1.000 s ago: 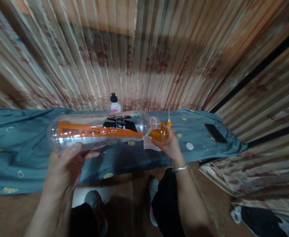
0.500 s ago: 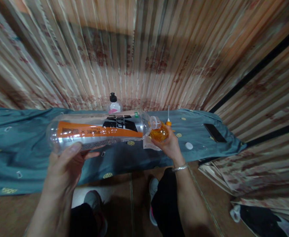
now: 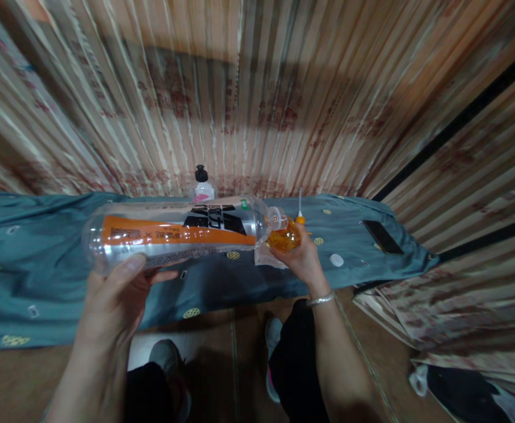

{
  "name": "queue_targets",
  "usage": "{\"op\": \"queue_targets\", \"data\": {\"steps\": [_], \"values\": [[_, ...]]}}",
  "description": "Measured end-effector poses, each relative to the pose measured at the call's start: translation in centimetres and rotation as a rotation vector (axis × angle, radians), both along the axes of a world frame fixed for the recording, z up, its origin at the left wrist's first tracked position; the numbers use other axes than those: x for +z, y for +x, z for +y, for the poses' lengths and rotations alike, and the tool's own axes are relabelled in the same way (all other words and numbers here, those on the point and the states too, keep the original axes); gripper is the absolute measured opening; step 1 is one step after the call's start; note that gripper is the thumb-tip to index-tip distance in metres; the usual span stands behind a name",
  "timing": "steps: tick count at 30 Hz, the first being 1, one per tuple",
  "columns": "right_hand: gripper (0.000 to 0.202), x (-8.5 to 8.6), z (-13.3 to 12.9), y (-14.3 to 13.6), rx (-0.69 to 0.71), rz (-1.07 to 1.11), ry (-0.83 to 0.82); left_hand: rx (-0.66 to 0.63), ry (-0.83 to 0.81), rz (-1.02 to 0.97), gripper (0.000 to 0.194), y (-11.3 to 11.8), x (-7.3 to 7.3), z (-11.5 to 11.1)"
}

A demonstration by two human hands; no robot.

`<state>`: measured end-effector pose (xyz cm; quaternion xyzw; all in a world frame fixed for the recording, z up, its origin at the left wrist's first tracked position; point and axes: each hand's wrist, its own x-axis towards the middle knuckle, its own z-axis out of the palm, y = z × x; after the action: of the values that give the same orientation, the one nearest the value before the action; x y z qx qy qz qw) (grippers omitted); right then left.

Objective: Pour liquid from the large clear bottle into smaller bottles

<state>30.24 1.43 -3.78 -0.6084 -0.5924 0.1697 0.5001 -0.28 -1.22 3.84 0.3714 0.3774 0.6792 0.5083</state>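
From where I stand, I see the left hand (image 3: 118, 294) cupped under a big clear bottle (image 3: 173, 232) with an orange, silver and black label. The bottle lies nearly level in the air above the table cloth (image 3: 222, 288), its base to the left and its neck to the right. The thumb presses against its near side, one finger sticks out below, and the grip is spread wide around it.

The right hand (image 3: 300, 255) has its fingers curled round a small amber container (image 3: 283, 236); most of them are hidden, so I cannot tell exactly how they close. The big bottle's neck overlaps the container, though I cannot make out whether they touch. A silvery bracelet (image 3: 321, 300) circles that wrist.

Below the container, a pale packet (image 3: 269, 258) lies on the cloth. Just behind the right hand stands an orange nozzle (image 3: 300, 220) with a thin, pale stem pointing up. A white bottle (image 3: 203, 191) with a black top stands behind the big one, near the striped curtain (image 3: 239, 117). To the right lie a round white disc (image 3: 337, 260) and, farther off, a dark phone (image 3: 381, 237).
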Motion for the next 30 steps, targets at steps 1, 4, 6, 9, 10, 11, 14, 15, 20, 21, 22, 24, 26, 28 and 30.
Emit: {"op": "queue_targets", "data": {"steps": [1, 4, 6, 9, 10, 11, 14, 15, 20, 21, 22, 24, 26, 28, 30], "values": [[0.066, 0.0, 0.0, 0.0, 0.000, -0.001, 0.002, -0.012, 0.003, 0.006, 0.091, -0.2, -0.2, 0.0], [0.067, 0.1, 0.0, 0.0, -0.006, -0.012, -0.004, -0.060, 0.015, 0.022, 0.085, -0.8, -0.6, 0.1], [0.068, 0.1, 0.0, 0.0, -0.016, -0.015, -0.008, -0.082, 0.022, 0.031, 0.083, -1.0, -0.8, 0.2], [0.069, 0.0, 0.0, 0.2, -0.018, -0.005, -0.014, -0.082, 0.026, 0.024, 0.086, -1.1, -0.9, 0.2], [0.069, -0.1, 0.0, 0.2, -0.019, 0.000, -0.016, -0.085, 0.026, 0.019, 0.087, -1.0, -0.9, 0.2], [0.069, -0.2, 0.0, 0.3, -0.022, 0.005, -0.017, -0.093, 0.025, 0.015, 0.088, -0.9, -0.9, 0.2], [0.071, -0.4, 0.0, 0.6, -0.036, 0.023, -0.016, -0.126, 0.025, 0.010, 0.084, -0.2, -0.6, 0.1], [0.072, -0.4, 0.0, 0.6, -0.039, 0.033, -0.012, -0.126, 0.023, 0.008, 0.081, 0.1, -0.4, 0.0], [0.072, 0.0, -0.1, 0.9, -0.023, 0.116, -0.018, -0.060, 0.021, -0.057, 0.082, 1.7, 0.2, -0.3], [0.071, 0.1, -0.1, 1.0, -0.018, 0.134, -0.023, -0.065, 0.021, -0.066, 0.083, 1.9, 0.2, -0.3], [0.070, 0.2, -0.1, 1.0, -0.014, 0.152, -0.025, -0.073, 0.017, -0.074, 0.083, 2.1, 0.2, -0.2], [0.069, 0.4, -0.2, 1.0, -0.001, 0.187, -0.019, -0.090, 0.001, -0.091, 0.078, 2.3, 0.0, -0.1], [0.068, 0.3, -0.1, 1.0, 0.014, 0.221, -0.002, -0.106, -0.017, -0.109, 0.069, 2.4, -0.2, 0.0], [0.068, 0.2, 0.0, 1.1, 0.024, 0.242, 0.013, -0.116, -0.037, -0.130, 0.059, 2.5, -0.4, 0.1], [0.068, 0.0, 0.1, 1.2, 0.018, 0.251, 0.022, -0.123, -0.066, -0.156, 0.054, 2.6, -0.6, 0.3]]}}
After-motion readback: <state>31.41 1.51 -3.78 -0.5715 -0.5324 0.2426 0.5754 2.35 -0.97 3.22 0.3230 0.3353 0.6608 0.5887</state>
